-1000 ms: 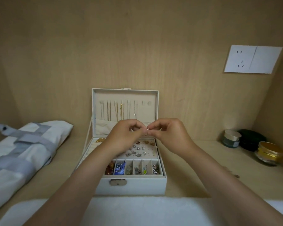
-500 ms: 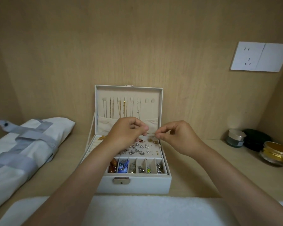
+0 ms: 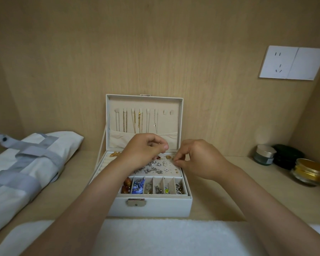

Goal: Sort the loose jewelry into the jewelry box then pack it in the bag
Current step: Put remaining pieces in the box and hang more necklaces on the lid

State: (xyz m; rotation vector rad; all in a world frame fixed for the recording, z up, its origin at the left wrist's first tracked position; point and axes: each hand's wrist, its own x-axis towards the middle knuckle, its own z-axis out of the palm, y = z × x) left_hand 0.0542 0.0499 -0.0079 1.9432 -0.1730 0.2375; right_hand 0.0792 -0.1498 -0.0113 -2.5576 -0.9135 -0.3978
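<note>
The box (image 3: 150, 207) sits open on the shelf, with the bag (image 3: 26, 163) lying to its left. The right hand (image 3: 198, 159) pinches at the stud panel (image 3: 174, 168), but whatever it grips is too small to see. The left hand (image 3: 144, 150) is curled above the panel, and whether it holds anything cannot be told. A slipped pinch could drop the piece among the others there. Half a second earlier the right hand was above the panel; now it is down on it.

Left forearm (image 3: 78, 209) at lower left of the frame, right forearm (image 3: 266, 209) at lower right, both bare along their whole visible length. Left grip (image 3: 146, 150), centre frame: a bare hand, knuckles showing as rounded ridges. Right grip (image 3: 198, 159), just right of centre: bare hand too. Nails too small to judge.
</note>
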